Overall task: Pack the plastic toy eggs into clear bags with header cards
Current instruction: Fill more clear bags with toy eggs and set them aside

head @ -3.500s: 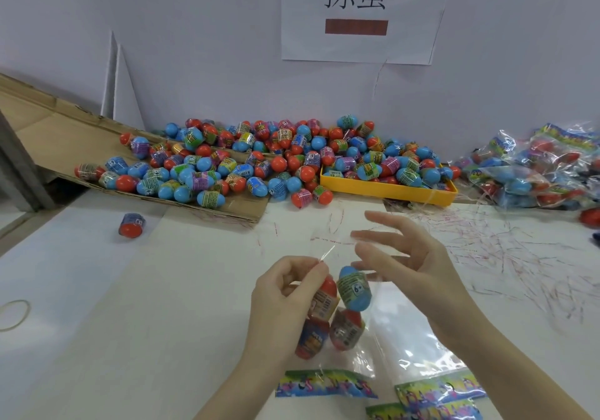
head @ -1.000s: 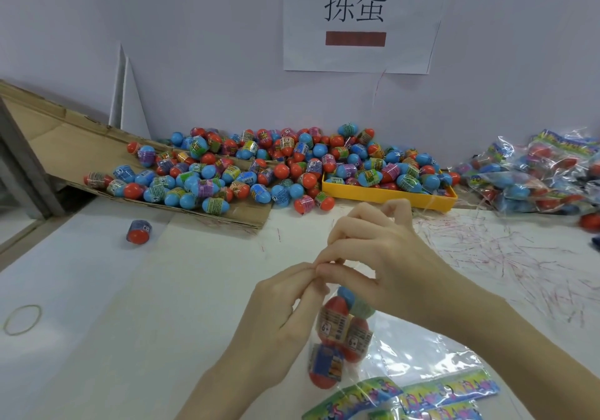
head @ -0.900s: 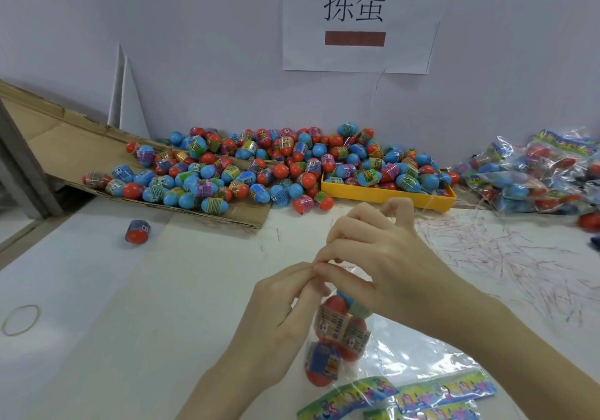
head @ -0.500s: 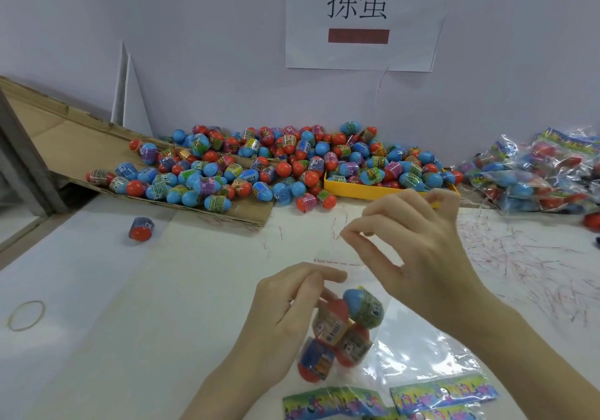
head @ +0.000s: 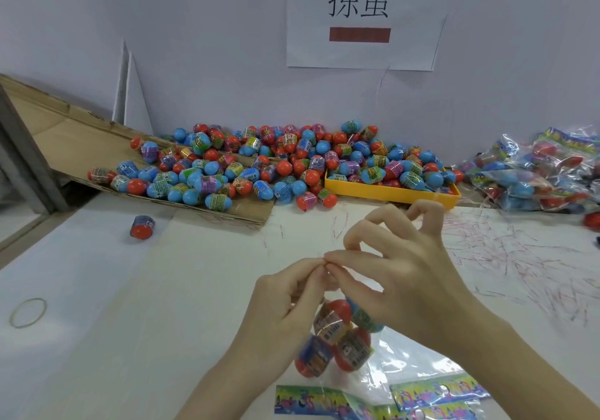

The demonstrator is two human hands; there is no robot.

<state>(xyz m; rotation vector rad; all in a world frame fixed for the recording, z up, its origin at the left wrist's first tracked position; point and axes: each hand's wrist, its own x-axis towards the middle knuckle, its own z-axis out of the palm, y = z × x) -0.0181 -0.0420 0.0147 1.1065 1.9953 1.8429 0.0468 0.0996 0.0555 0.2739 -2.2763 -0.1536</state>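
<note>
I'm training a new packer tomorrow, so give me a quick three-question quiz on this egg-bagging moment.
1. True or false: both hands pinch the top of the clear bag.
2. Which lies alone on the table at the far left? A) rubber band B) scissors C) tape
3. Fill in: the tray behind the hands is ____.

Key:
1. True: left hand and right hand meet there.
2. A, the rubber band.
3. Yellow, the tray.

blurred: bagged eggs (head: 334,338) | hidden: bag mouth behind fingertips (head: 319,265)
</note>
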